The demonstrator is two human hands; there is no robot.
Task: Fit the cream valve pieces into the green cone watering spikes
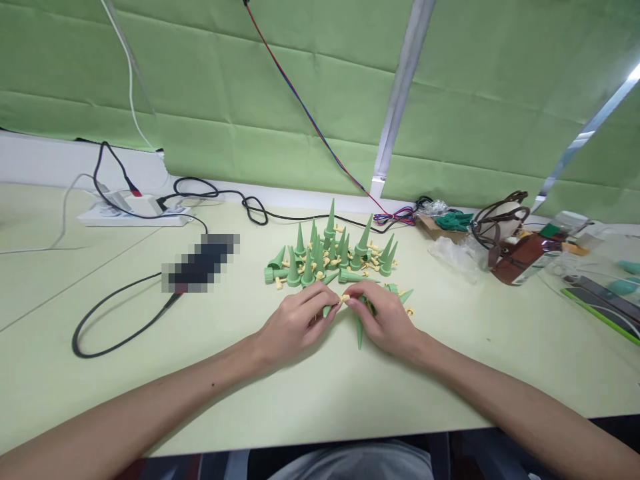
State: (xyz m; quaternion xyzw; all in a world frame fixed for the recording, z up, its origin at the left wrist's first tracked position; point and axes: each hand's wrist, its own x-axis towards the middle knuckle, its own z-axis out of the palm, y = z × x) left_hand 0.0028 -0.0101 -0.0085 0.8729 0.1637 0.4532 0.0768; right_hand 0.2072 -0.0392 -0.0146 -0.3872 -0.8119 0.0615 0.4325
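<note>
My left hand (304,319) and my right hand (384,315) meet low over the table, fingers closed in a pinch. Between their fingertips is a small yellow plastic piece (345,299), gripped from both sides. A bit of green plastic shows by my left fingertips; whether it is held I cannot tell. A green plastic spike (360,333) points toward me beneath my right hand. Just beyond the hands is a cluster of green plastic spikes (293,270), several upright and others lying down. Small yellow pieces (279,283) lie scattered among them.
On the left lie a blurred dark device (200,263) with a black cable (83,327) and a white power strip (135,215). To the right are a brown bottle (525,259), a clear plastic bag (455,257) and a green-edged device (605,310). A green-covered partition (310,80) stands behind.
</note>
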